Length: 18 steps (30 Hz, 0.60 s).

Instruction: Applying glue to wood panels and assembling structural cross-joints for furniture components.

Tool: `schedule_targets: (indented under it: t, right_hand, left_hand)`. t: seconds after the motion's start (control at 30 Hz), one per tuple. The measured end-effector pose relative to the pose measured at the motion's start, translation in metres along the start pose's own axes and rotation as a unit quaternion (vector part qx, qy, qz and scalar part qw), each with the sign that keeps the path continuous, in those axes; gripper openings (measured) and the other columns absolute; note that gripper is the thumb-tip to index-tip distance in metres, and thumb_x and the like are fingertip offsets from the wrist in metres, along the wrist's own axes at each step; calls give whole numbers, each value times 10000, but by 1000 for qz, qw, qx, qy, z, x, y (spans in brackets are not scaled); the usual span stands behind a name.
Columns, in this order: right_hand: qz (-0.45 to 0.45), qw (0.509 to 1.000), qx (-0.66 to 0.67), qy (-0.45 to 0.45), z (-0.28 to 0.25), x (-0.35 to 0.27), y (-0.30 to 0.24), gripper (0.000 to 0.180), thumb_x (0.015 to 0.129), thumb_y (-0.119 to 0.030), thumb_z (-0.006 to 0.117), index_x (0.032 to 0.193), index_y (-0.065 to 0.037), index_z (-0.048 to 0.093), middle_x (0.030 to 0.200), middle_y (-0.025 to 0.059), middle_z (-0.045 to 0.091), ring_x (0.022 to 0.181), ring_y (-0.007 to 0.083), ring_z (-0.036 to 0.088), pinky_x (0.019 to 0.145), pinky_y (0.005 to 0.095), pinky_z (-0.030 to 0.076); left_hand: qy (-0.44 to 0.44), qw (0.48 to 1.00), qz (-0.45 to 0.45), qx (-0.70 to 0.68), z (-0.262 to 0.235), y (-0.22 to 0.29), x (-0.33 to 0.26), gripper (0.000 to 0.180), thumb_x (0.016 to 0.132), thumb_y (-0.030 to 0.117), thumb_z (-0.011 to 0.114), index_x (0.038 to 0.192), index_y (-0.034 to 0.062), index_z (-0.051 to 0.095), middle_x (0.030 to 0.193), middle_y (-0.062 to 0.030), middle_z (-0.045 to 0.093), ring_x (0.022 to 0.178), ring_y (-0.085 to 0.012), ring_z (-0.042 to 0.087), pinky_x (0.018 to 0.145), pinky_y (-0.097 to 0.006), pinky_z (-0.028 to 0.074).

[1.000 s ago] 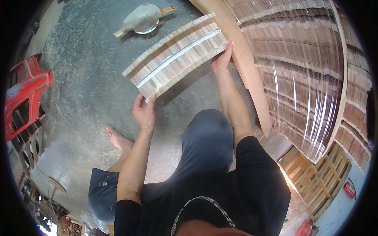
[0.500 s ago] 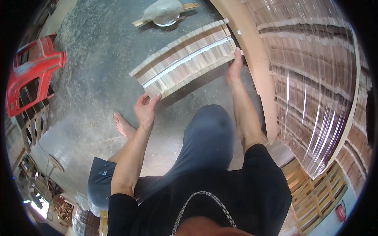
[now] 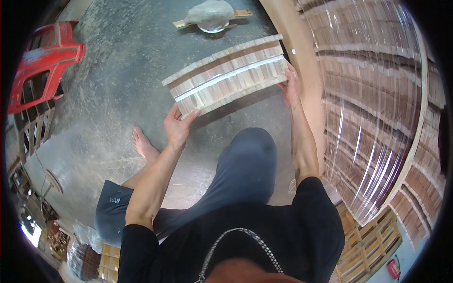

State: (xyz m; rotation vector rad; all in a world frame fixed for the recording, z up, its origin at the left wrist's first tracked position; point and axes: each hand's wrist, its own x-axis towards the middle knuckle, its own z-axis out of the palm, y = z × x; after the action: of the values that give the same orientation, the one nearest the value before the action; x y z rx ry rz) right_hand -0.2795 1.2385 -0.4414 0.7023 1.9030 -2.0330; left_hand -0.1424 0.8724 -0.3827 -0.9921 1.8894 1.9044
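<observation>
A long bundle of wooden slats [image 3: 240,87], set side by side in a row with a white band along its length, is held up in front of me, its right end farther off and higher in view. My left hand [image 3: 178,126] grips the near left corner, thumb on top and fingers partly hidden under it. At the right end my right hand [image 3: 291,85] closes round the edge, its fingers partly behind the wood. The bundle casts a shadow on the concrete floor [image 3: 122,85] beneath it.
Just beyond lies a pale wrapped lump [image 3: 210,15] across thin wooden strips. Along the right stand a brown cardboard sheet [image 3: 309,94] and tall film-wrapped stacks of wood pieces [image 3: 368,104]. A red metal car-body panel [image 3: 47,61] rests at left. Wooden pallets [image 3: 368,250] lie lower right.
The view has shifted slightly. My right hand has moved along the bundle's right end, its fingers now curled round the edge. The left hand keeps its corner grip.
</observation>
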Motion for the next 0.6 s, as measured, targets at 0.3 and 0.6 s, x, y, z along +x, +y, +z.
schedule_targets:
  t: [0.3, 0.6]
  right_hand:
    - [-52, 996, 47, 53, 17, -50, -28, 505, 998, -225, 542, 1474, -63, 499, 1396, 77, 571, 1272, 199, 547, 1042, 389, 463]
    - [-206, 972, -61, 91, 84, -146, -245, 535, 1037, -248, 489, 1502, 8, 425, 1460, 113, 534, 1352, 229, 508, 1123, 385, 417]
  left_hand:
    - [-21, 999, 26, -21, -36, 35, 4, 686, 781, 98, 860, 1376, -64, 558, 1235, -161, 699, 1143, -197, 655, 986, -315, 510]
    - [-98, 992, 76, -40, -104, 214, -46, 683, 777, 67, 861, 1383, -37, 562, 1303, -126, 661, 1189, -203, 626, 1030, -341, 510]
